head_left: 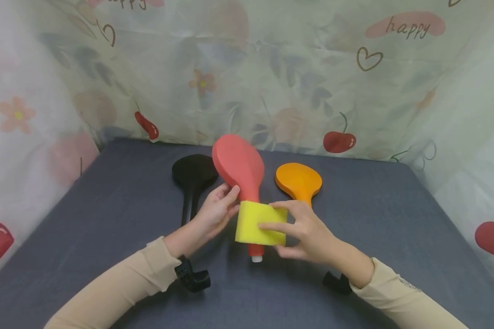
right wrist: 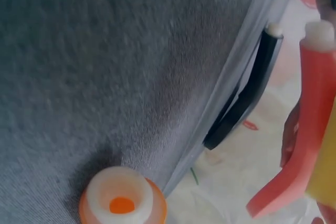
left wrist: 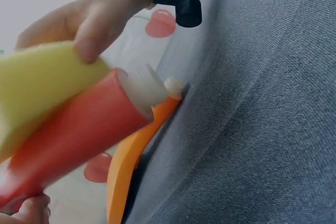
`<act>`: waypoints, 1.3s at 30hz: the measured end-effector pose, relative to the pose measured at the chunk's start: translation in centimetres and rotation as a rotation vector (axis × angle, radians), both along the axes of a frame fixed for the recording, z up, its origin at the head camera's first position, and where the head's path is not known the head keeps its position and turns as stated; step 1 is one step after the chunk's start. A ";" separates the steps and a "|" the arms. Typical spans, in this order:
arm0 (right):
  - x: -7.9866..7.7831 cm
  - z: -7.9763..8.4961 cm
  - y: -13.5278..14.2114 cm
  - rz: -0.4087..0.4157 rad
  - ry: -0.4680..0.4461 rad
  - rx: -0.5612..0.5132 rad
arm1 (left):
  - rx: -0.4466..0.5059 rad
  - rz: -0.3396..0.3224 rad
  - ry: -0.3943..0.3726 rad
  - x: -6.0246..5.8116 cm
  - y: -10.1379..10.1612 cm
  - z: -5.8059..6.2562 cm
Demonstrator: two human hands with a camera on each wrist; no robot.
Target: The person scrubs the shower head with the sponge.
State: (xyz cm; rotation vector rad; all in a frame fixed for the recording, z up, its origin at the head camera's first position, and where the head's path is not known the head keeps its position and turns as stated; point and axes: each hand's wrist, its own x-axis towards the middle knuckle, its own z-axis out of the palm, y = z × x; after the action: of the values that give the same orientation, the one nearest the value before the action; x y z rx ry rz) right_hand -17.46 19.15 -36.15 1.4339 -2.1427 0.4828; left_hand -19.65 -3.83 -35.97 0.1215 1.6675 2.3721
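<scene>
My left hand [head_left: 215, 214] holds a red handheld shower head [head_left: 239, 161] by its neck, with the round head up and the white threaded end low. In my right hand [head_left: 310, 230] is a yellow sponge [head_left: 250, 225], pinched between thumb and fingers and laid over the red handle. The left wrist view shows the sponge [left wrist: 47, 77] along the side of the handle [left wrist: 86, 129], close to the white end [left wrist: 142, 85]. Part of the handle is hidden behind the sponge.
A black shower head [head_left: 194, 170] lies on the dark grey cloth-covered table [head_left: 119, 196], behind my left hand. An orange shower head [head_left: 298, 179] lies on the right, its handle partly hidden by my right hand. Patterned curtain [head_left: 247, 91] surrounds the table's back and sides.
</scene>
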 end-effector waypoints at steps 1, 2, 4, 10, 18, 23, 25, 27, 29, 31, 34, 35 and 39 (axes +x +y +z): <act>-0.2 0.0 0.0 -0.016 0.000 -0.020 | -0.006 0.002 -0.006 0.0 0.0 0.0; -0.4 0.0 0.0 -0.033 0.000 -0.040 | -0.018 0.000 -0.008 0.1 0.0 -0.1; -0.7 0.1 0.1 -0.059 0.004 -0.087 | -0.025 -0.017 -0.010 0.1 -0.1 -0.2; -0.9 0.1 0.2 -0.087 -0.024 -0.158 | 0.007 -0.073 0.008 0.2 0.0 -0.3; -0.3 -0.1 0.2 -0.040 -0.009 -0.088 | 0.024 -0.082 0.011 0.4 0.1 -0.1; 0.4 -0.3 0.1 0.010 0.000 -0.027 | -0.045 -0.035 0.002 0.2 0.0 0.1; 0.7 -0.5 0.0 0.023 0.011 0.007 | -0.069 -0.013 -0.009 0.2 0.0 0.3; 1.0 -0.5 0.0 0.028 0.020 0.035 | -0.095 0.009 -0.015 0.2 -0.1 0.4; 1.0 -0.5 -0.1 0.031 0.028 0.047 | -0.099 0.025 -0.017 0.2 -0.1 0.5; 1.0 -0.5 -0.2 0.027 0.030 0.050 | -0.097 0.038 -0.013 0.2 -0.1 0.5; 0.8 -0.3 -0.2 0.012 0.040 0.047 | -0.091 0.052 -0.007 0.2 -0.1 0.5; 0.6 -0.2 -0.2 0.001 0.041 0.043 | -0.094 0.056 -0.006 0.1 -0.1 0.4; -0.2 -0.1 0.0 -0.066 0.050 -0.004 | -0.094 0.065 -0.011 0.1 0.0 0.4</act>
State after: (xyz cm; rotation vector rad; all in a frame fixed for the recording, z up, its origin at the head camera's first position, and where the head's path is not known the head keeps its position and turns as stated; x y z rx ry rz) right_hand -17.63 19.15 -36.22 1.3545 -2.1406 0.4222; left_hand -19.53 -3.82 -35.57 0.0386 1.8007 2.3307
